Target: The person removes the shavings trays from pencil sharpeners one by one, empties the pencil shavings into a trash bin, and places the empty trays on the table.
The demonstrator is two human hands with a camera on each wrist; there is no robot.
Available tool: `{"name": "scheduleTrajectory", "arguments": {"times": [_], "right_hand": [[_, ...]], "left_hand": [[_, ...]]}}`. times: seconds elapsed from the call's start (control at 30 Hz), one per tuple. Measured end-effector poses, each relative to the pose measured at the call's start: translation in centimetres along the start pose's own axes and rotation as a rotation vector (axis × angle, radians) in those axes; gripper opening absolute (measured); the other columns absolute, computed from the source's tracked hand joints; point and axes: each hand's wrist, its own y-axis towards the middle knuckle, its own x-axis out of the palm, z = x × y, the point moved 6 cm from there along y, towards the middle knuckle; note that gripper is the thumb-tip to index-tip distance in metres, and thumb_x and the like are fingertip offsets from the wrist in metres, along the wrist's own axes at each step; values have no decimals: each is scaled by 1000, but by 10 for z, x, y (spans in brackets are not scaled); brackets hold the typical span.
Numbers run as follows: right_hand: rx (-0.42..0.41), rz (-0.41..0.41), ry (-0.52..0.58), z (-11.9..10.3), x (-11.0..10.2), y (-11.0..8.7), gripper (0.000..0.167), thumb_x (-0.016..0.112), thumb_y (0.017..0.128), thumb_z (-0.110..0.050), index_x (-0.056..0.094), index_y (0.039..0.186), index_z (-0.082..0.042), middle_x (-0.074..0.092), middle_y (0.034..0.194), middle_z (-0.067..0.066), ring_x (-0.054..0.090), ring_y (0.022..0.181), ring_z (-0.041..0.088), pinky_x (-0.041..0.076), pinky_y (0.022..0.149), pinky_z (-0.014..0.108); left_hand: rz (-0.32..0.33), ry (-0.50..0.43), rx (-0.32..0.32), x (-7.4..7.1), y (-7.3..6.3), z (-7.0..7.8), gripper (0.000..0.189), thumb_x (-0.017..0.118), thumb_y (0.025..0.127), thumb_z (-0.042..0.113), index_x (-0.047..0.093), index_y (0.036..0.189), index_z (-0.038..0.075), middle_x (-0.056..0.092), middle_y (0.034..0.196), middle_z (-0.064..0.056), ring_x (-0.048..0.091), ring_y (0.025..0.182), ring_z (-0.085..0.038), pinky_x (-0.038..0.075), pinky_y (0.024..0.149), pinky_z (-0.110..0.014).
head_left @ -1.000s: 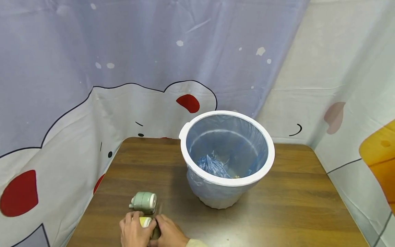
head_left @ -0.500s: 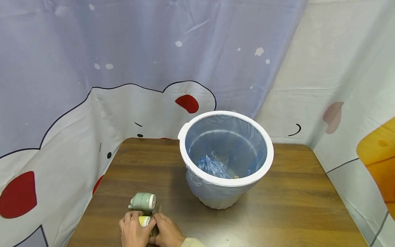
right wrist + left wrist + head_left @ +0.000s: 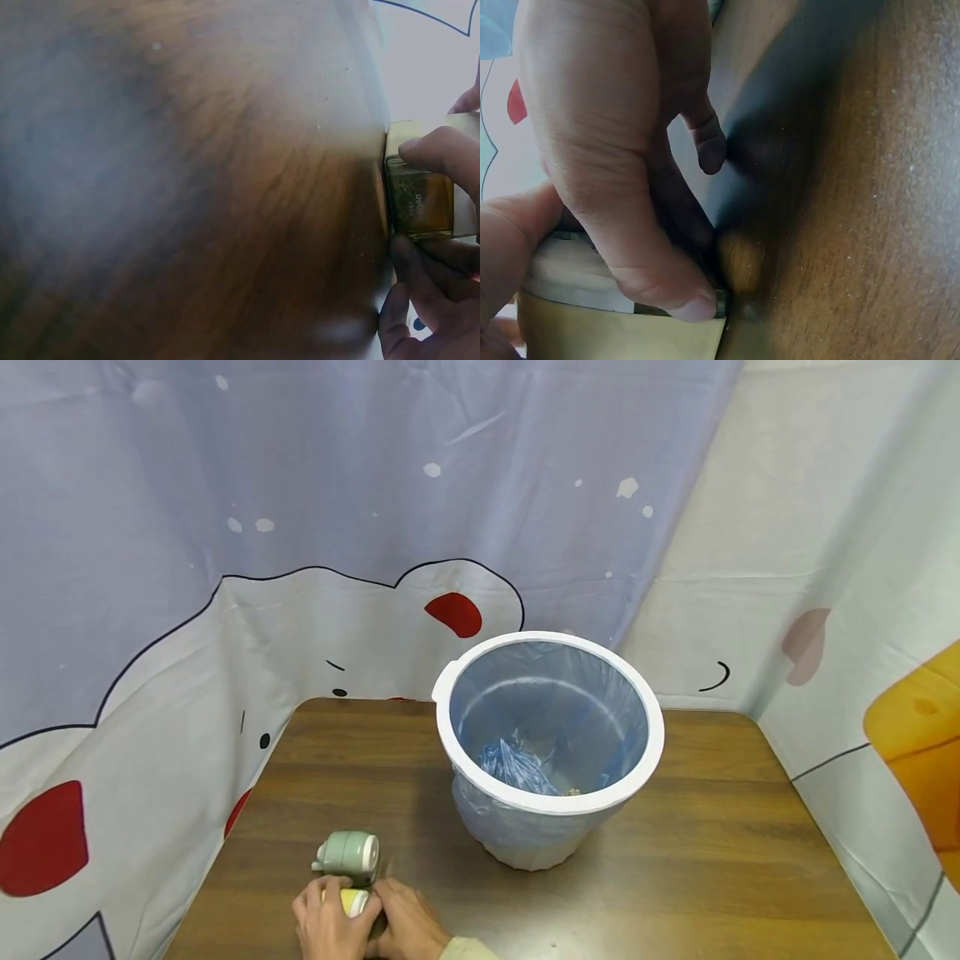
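Note:
My left hand (image 3: 330,918) and right hand (image 3: 408,922) meet low on the left of the table. Both grip a small rectangular container (image 3: 424,199), pale gold with a dark green-amber, glassy-looking face and small lettering; its exact kind is unclear. In the left wrist view, the left thumb presses the edge of its gold side (image 3: 622,330). The right thumb and fingers pinch it in the right wrist view. A yellow jar with a white end (image 3: 354,903) shows just beyond the hands, partly hidden by left fingers. Behind it a pale green canister (image 3: 347,853) lies on its side.
A large white bin (image 3: 551,802) with a blue liner stands at the middle back, holding a crumpled blue bag (image 3: 517,767). The brown wooden table (image 3: 720,860) extends to its right. Printed curtains (image 3: 337,485) surround the table's back and sides.
The right hand has shifted slightly left, closer to the left hand, covering more of the dark container. The canister and bin stay in place; the head view has tilted a little.

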Motion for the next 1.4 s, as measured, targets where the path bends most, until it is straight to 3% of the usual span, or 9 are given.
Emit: {"name": "scheduleTrajectory", "arguments": {"times": [0.5,0.77,1.13,1.4], "right_hand": [[-47,-5,95,-1,0,3,49,83,55,-30,57,95,-18,56,87,-12,50,75,-2,40,64,9],[-109,0,55,-2,-2,5,54,83,55,-39,56,98,-19,60,91,-13,52,79,-2,38,70,12],[-96,-9,76,-1,0,1,56,81,59,-42,53,100,-16,55,92,-9,50,83,1,40,73,14],[-81,2,64,-3,-4,1,53,80,61,-45,54,97,-16,57,88,-8,50,78,2,39,67,13]], "left_hand": [[74,-66,-20,2,-5,-1,32,75,52,13,61,79,1,55,93,-18,42,96,-39,36,69,-56],[102,-91,23,2,-3,0,34,74,49,13,62,79,0,56,91,-18,43,95,-39,36,68,-58],[34,-77,-27,3,-3,-2,37,76,52,15,61,82,1,54,96,-19,41,99,-40,36,70,-60],[3,-61,-73,6,-2,-3,37,76,54,15,60,84,0,51,97,-19,38,100,-40,37,68,-61]]}}
